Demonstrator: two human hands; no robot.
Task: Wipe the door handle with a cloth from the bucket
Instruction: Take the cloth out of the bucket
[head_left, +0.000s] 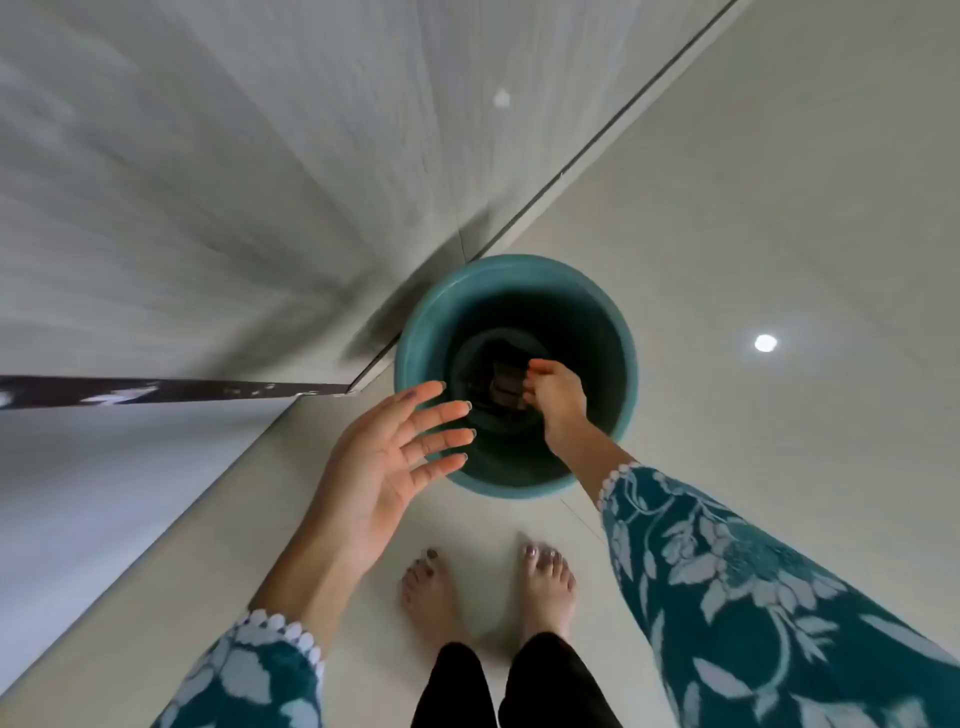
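Note:
A teal bucket (415, 332) stands on the pale tiled floor right in front of my bare feet. A dark cloth (501, 376) lies at its bottom. My right hand (556, 397) reaches down inside the bucket, fingers pinched together at the cloth's right edge; whether they grip it is unclear. My left hand (395, 457) hovers open, palm up, fingers spread over the bucket's near left rim. No door handle is in view.
A grey-white door or wall panel (234, 182) rises on the left, with a dark edge strip (156, 391) jutting out toward the bucket. My bare feet (488, 587) stand just behind the bucket. Glossy floor tiles (779, 208) spread to the right.

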